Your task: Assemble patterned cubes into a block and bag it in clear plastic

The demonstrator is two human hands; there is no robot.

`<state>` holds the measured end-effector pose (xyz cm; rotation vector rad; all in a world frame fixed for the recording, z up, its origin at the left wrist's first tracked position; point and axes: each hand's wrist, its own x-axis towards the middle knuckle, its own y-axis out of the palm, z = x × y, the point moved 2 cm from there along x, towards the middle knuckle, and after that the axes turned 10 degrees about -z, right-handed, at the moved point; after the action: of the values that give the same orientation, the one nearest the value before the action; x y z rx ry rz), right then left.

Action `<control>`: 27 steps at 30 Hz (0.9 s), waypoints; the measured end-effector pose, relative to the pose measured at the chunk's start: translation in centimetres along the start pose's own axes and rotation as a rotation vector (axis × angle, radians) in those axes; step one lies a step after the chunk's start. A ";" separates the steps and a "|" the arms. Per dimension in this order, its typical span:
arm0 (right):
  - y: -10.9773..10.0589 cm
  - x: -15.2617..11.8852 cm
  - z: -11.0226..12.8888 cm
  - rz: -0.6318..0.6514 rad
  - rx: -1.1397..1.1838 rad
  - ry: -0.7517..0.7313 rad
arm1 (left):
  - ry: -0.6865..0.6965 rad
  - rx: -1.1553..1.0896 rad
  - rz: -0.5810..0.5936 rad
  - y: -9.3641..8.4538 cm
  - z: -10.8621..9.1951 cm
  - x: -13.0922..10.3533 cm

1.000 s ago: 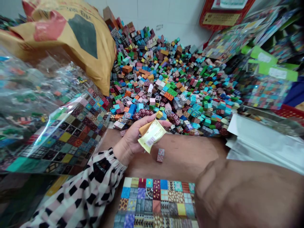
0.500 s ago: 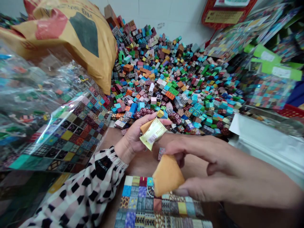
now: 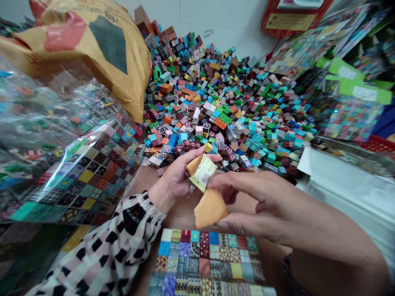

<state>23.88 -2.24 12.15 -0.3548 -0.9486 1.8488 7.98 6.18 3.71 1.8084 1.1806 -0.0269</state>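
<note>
My left hand (image 3: 179, 174) is closed around a small pale-yellow wrapper (image 3: 203, 172) with a barcode on it. A golden-brown piece of biscuit (image 3: 194, 164) pokes out of the wrapper's open side. Between the thumb and fingers of my right hand (image 3: 256, 201) is another, larger broken piece of biscuit (image 3: 211, 209), with a rough pale edge on its left. My right fingertips are right by the wrapper's lower end; whether they touch it I cannot tell. Below both hands lies a block of small patterned cubes (image 3: 203, 257) set in rows.
A big heap of loose colourful cubes (image 3: 216, 111) rises against the white wall. On the left are a yellow sack (image 3: 129, 61) and clear bags of patterned cubes (image 3: 101, 164). To the right stand a white box (image 3: 339, 185) and packed bags with green labels (image 3: 352, 119).
My right hand has moved up and slightly left with its biscuit piece, closer to the wrapper. The wrapper has tilted a little in my left hand, showing more of the biscuit inside.
</note>
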 end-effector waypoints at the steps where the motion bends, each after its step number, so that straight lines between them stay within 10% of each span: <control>1: 0.1 0.0 -0.1 -0.007 -0.006 0.004 | 0.003 0.000 0.000 0.0 0.0 0.0; 13: 0.1 0.4 -0.5 -0.081 0.031 0.055 | -0.036 -0.001 -0.027 0.2 -0.1 0.3; 20: -0.4 1.4 -1.7 -0.526 0.392 0.190 | 0.026 -0.027 0.013 -0.6 0.2 1.3; 27: -1.0 1.6 -2.1 -0.694 0.539 0.191 | 0.006 0.039 -0.067 -0.1 0.6 1.3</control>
<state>25.01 0.32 11.80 0.1247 -0.3400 1.3194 8.87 6.62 2.71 1.8033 1.2520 -0.0837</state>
